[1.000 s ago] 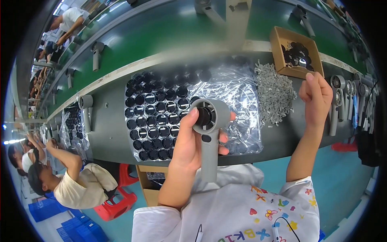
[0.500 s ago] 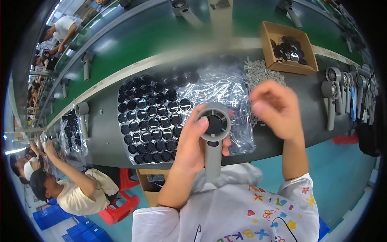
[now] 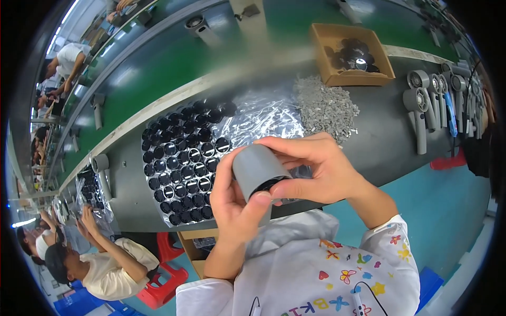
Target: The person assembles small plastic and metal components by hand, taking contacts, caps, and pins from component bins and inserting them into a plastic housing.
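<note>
Head view: grey handheld fan (image 3: 258, 164) sat mid-frame, just right of center, up over the near edge of the dark worktop (image 3: 379, 134). Left hand (image 3: 230, 208) gripped it from the left, fingers around the round head, thumb up at the lower rim. Right hand (image 3: 324, 171) held the same head from the right, index finger along the top edge, thumb at the lower rim. Head was tilted, opening toward the bottom of the frame; a dark part (image 3: 270, 184) showed inside, detail too small to read. Handle was mostly hidden behind the left hand. Left of center, black round caps (image 3: 184, 171) lay in rows on clear plastic sheeting (image 3: 263, 118), which ran behind the hands. Upper right of center: loose pile of small grey pieces (image 3: 327, 110), cardboard box (image 3: 353, 79) just above it holding black discs (image 3: 354, 51). Right edge of the frame: cluster of grey fans (image 3: 416, 100) with a blue item (image 3: 451, 113) among them. Green belt (image 3: 168, 60) crossed the top. Lower left: a co-worker in a cream shirt (image 3: 108, 274), beside a red stool (image 3: 163, 289).
</note>
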Motion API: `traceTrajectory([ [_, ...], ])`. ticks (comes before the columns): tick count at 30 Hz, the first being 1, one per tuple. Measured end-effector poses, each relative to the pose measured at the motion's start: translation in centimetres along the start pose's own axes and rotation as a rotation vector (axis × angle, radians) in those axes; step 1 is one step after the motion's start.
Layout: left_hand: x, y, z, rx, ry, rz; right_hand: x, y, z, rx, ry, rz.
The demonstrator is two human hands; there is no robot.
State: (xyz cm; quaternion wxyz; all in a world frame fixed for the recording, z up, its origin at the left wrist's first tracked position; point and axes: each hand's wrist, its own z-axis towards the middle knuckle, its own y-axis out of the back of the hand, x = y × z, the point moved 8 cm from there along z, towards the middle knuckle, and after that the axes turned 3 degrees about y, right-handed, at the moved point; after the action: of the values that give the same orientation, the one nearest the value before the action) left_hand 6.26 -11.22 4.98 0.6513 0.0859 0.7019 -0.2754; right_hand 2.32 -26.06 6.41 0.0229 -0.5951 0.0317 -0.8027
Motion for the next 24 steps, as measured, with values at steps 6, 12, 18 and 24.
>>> traceTrajectory([
  [6,0.8,0.4,1.2,0.115,0.252,-0.192,2.6,3.4,-0.1,-0.02,0.11,-0.318],
  [12,-2.1,5.1,3.6,-0.029,0.03,-0.03,2.0,13.5,-6.8,-0.539,-0.098,-0.324],
  [18,-4.5,9.5,10.3,-0.182,-0.159,0.359,-0.1,12.0,-10.9,-0.513,-0.123,-0.77],
  [24,-6.9,13.5,21.8,-0.218,-0.091,0.597,0.1,9.1,-9.6,-0.464,0.071,-0.879],
])
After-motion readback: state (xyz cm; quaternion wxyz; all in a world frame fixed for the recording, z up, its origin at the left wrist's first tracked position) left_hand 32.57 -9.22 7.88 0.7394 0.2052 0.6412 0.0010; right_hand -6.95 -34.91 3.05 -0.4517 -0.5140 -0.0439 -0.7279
